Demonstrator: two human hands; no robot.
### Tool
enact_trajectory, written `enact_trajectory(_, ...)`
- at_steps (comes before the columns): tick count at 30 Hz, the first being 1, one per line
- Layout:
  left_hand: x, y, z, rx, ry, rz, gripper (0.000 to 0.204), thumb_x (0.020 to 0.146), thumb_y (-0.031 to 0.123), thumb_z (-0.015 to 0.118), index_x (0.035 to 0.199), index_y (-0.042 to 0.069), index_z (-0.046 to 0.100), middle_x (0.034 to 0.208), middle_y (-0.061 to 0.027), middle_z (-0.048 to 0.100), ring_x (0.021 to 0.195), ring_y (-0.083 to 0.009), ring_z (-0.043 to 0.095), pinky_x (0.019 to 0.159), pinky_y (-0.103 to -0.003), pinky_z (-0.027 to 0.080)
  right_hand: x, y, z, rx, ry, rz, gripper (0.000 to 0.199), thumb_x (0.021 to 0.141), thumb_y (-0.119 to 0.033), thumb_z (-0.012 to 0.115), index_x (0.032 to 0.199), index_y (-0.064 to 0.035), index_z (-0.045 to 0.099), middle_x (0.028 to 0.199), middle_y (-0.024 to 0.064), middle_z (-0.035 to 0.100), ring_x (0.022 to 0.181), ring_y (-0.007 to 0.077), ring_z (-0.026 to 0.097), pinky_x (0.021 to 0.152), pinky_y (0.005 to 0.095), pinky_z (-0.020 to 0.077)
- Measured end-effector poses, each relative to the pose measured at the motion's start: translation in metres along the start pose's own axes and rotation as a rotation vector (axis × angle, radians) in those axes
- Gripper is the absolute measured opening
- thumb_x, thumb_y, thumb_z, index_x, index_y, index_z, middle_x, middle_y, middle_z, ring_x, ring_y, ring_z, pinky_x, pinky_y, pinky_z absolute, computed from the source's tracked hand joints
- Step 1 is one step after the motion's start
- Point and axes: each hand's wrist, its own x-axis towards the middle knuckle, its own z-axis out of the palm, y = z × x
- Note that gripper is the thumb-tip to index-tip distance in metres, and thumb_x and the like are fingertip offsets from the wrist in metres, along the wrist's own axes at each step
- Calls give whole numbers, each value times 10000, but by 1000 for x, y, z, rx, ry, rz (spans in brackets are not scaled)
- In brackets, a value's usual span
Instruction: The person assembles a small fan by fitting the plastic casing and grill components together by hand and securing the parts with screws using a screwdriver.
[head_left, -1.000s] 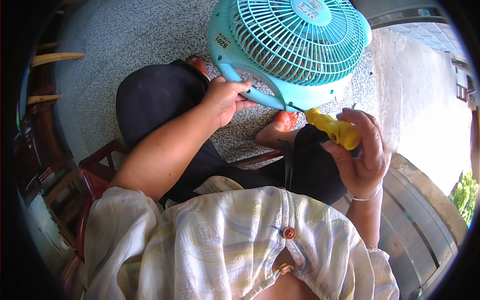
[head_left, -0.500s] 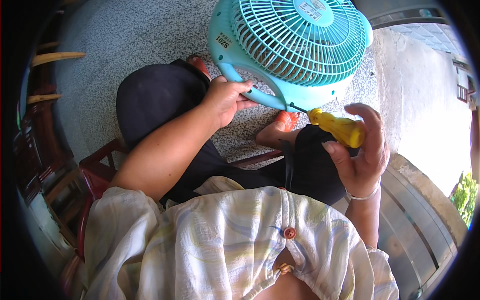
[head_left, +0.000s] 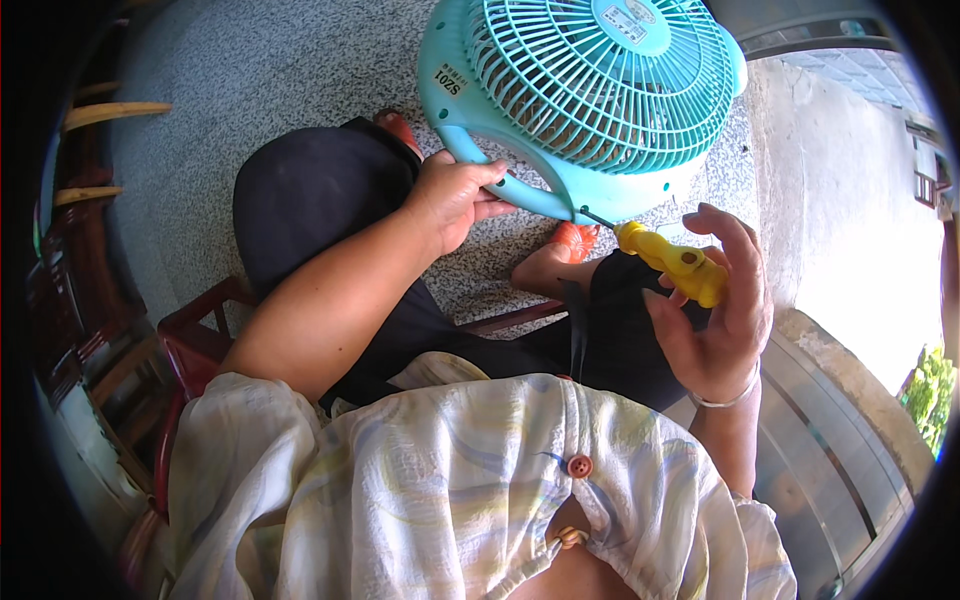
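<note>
The floor (head_left: pixel 270 75) was speckled grey and white. Dark wooden furniture (head_left: pixel 95 275) stood along the left side. A brightly lit pale surface (head_left: pixel 845 190) lay at right, beside green foliage (head_left: pixel 931 395).

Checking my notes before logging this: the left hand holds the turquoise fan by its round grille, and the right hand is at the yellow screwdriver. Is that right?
Not quite: the head view shows the left hand holding the turquoise fan by its curved handle, not its round grille. The right hand is at the yellow screwdriver.
</note>
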Motion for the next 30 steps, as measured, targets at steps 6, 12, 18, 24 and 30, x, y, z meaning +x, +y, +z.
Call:
enact_trajectory(6,-3,1,2,-3,1,-5,222,874,111,521,1063,-2,490,1023,-129,564,929,-245,590,769,-387,518,-2,6,-5,-31,-68,-162,467,684,-79,714,1089,30,508,969,180,564,814,295,596,682,332,488)
enact_trajectory(12,-4,3,2,3,3,-2,220,871,106,519,1064,3,491,1030,-128,561,935,-243,588,771,-387,517,4,-2,-1,-29,13,-61,424,668,-86,719,1040,16,543,934,180,571,833,311,598,693,348,491)
enact_trajectory(18,-3,2,2,-8,-11,-6,211,869,100,520,1056,6,495,1027,-124,561,933,-246,588,769,-389,516,0,4,-5,-49,-78,-126,432,668,-88,712,1052,13,540,969,185,560,809,301,605,668,341,492)
enact_trajectory(24,-4,4,3,-22,-15,-4,202,870,97,523,1048,4,498,1020,-125,560,933,-250,587,771,-394,516,-1,-1,-2,-3,-15,14,384,707,3,631,1077,13,532,964,182,563,774,276,614,637,307,496)
enact_trajectory(30,-4,3,2,-32,16,-2,198,872,98,523,1038,-5,496,1010,-130,560,939,-257,587,776,-400,516,2,2,-3,-131,-9,-125,377,717,6,660,1070,7,530,920,144,588,752,264,613,623,294,499)
